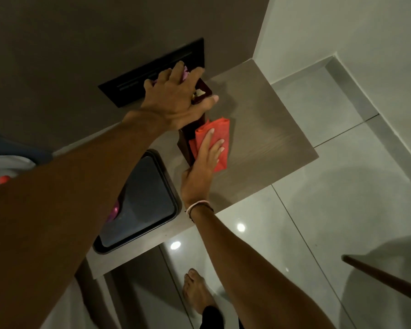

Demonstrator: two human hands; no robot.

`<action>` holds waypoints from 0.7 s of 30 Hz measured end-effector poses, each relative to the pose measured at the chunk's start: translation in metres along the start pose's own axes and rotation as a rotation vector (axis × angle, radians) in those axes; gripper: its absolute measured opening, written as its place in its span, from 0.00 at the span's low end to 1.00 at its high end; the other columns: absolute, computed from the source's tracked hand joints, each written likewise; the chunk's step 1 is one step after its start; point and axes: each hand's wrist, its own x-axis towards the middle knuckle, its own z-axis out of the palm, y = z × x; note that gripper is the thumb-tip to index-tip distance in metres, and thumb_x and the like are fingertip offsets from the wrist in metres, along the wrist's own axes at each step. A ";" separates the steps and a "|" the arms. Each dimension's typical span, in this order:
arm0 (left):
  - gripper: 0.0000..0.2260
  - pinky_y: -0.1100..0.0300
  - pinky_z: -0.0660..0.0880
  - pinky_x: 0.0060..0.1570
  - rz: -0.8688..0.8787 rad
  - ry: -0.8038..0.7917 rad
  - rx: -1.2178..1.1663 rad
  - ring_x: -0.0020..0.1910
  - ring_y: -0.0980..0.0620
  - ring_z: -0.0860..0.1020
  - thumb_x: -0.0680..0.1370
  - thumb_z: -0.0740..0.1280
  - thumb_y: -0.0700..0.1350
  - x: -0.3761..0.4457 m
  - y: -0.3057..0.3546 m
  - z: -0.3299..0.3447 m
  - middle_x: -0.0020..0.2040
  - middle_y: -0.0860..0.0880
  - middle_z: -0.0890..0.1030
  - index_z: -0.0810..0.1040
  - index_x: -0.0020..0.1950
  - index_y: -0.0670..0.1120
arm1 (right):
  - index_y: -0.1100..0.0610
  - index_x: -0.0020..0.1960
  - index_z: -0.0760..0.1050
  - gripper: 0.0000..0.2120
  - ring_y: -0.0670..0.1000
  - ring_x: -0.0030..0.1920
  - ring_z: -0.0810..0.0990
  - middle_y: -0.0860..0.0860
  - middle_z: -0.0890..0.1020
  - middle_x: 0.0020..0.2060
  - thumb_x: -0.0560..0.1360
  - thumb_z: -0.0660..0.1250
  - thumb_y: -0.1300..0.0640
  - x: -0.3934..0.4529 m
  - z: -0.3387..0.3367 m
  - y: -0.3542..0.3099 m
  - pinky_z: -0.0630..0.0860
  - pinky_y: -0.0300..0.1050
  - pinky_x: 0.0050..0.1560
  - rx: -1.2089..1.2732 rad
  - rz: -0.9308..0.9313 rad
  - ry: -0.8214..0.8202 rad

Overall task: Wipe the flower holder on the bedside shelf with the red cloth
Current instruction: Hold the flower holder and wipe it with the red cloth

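Note:
A tall dark-brown square flower holder (185, 141) stands on the grey wooden bedside shelf (266, 129). My left hand (176, 98) grips its top rim from above and hides most of the opening; pink flower petals (185, 71) show past my fingers. My right hand (205, 162) lies flat, fingers stretched, and presses the folded red cloth (220, 141) against the holder's right side, low down near the shelf top.
A dark rectangular tray (140, 205) lies on the shelf's near left part. A black panel (152, 67) is set in the brown wall behind. Glossy floor tiles (318, 222) lie below, with my bare foot (196, 290) and a wooden bar (384, 279) at lower right.

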 end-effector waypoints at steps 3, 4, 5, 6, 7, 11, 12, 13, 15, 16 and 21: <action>0.36 0.27 0.54 0.75 -0.002 -0.017 -0.006 0.82 0.34 0.56 0.78 0.54 0.71 0.000 0.002 -0.001 0.85 0.42 0.53 0.54 0.83 0.57 | 0.52 0.83 0.38 0.46 0.61 0.83 0.42 0.59 0.42 0.83 0.77 0.65 0.69 -0.020 0.008 0.003 0.58 0.64 0.79 -0.067 0.007 -0.070; 0.35 0.27 0.54 0.75 -0.004 -0.022 -0.010 0.82 0.34 0.56 0.79 0.54 0.71 0.000 0.002 -0.002 0.85 0.42 0.52 0.54 0.83 0.57 | 0.54 0.83 0.39 0.46 0.62 0.83 0.43 0.60 0.42 0.82 0.77 0.66 0.66 -0.027 0.008 0.006 0.59 0.63 0.79 -0.139 -0.045 -0.092; 0.35 0.27 0.54 0.75 -0.002 -0.024 -0.009 0.82 0.34 0.56 0.79 0.54 0.71 0.000 0.002 -0.002 0.85 0.42 0.52 0.54 0.83 0.57 | 0.55 0.83 0.44 0.44 0.61 0.83 0.44 0.60 0.45 0.83 0.76 0.66 0.65 -0.032 0.007 0.010 0.58 0.62 0.80 -0.192 -0.119 -0.130; 0.35 0.27 0.54 0.75 0.004 -0.022 -0.004 0.81 0.34 0.56 0.79 0.54 0.71 -0.001 0.002 -0.003 0.85 0.41 0.52 0.54 0.83 0.57 | 0.55 0.83 0.49 0.40 0.59 0.83 0.46 0.58 0.47 0.83 0.76 0.65 0.66 -0.037 0.005 0.013 0.56 0.61 0.80 -0.139 -0.172 -0.179; 0.35 0.27 0.55 0.75 0.015 -0.017 0.002 0.81 0.34 0.57 0.79 0.54 0.71 -0.002 0.002 -0.003 0.85 0.41 0.53 0.54 0.83 0.57 | 0.53 0.82 0.53 0.38 0.55 0.83 0.48 0.54 0.50 0.83 0.77 0.62 0.67 -0.040 0.000 0.013 0.56 0.61 0.80 -0.019 -0.171 -0.229; 0.35 0.28 0.56 0.76 0.032 -0.003 0.009 0.82 0.34 0.56 0.79 0.54 0.70 -0.004 0.004 -0.004 0.85 0.41 0.53 0.54 0.83 0.56 | 0.57 0.77 0.67 0.28 0.57 0.72 0.73 0.58 0.73 0.72 0.80 0.59 0.72 -0.050 -0.034 0.025 0.70 0.59 0.74 0.344 -0.052 -0.422; 0.35 0.28 0.56 0.77 0.028 -0.001 0.008 0.82 0.34 0.56 0.79 0.54 0.70 -0.004 0.004 -0.004 0.85 0.41 0.53 0.54 0.83 0.56 | 0.62 0.73 0.72 0.24 0.61 0.68 0.77 0.63 0.78 0.67 0.79 0.59 0.74 -0.051 -0.043 0.033 0.72 0.61 0.72 0.465 -0.004 -0.451; 0.35 0.29 0.56 0.77 0.027 0.003 0.010 0.82 0.34 0.56 0.79 0.54 0.70 -0.005 0.004 -0.004 0.85 0.41 0.53 0.54 0.83 0.56 | 0.67 0.69 0.74 0.20 0.67 0.65 0.79 0.67 0.80 0.62 0.79 0.58 0.75 -0.054 -0.053 0.037 0.74 0.64 0.69 0.606 0.086 -0.457; 0.35 0.30 0.56 0.77 0.030 0.016 0.017 0.82 0.35 0.57 0.79 0.55 0.70 -0.007 0.005 -0.002 0.85 0.41 0.53 0.54 0.83 0.56 | 0.74 0.64 0.73 0.15 0.74 0.57 0.80 0.74 0.80 0.55 0.78 0.57 0.75 -0.054 -0.073 0.041 0.77 0.67 0.59 0.726 0.215 -0.261; 0.35 0.30 0.56 0.76 0.034 0.023 0.020 0.82 0.35 0.57 0.79 0.55 0.70 -0.008 0.005 -0.002 0.85 0.41 0.53 0.54 0.83 0.56 | 0.76 0.61 0.73 0.15 0.72 0.53 0.81 0.73 0.81 0.52 0.78 0.57 0.73 -0.050 -0.080 0.042 0.77 0.65 0.55 0.735 0.253 -0.097; 0.35 0.29 0.56 0.75 0.037 0.037 0.024 0.81 0.35 0.58 0.79 0.54 0.70 -0.007 0.004 0.000 0.85 0.41 0.53 0.54 0.83 0.57 | 0.66 0.76 0.64 0.31 0.45 0.52 0.81 0.59 0.81 0.56 0.72 0.56 0.71 0.008 -0.080 0.024 0.79 0.41 0.58 0.676 0.232 0.387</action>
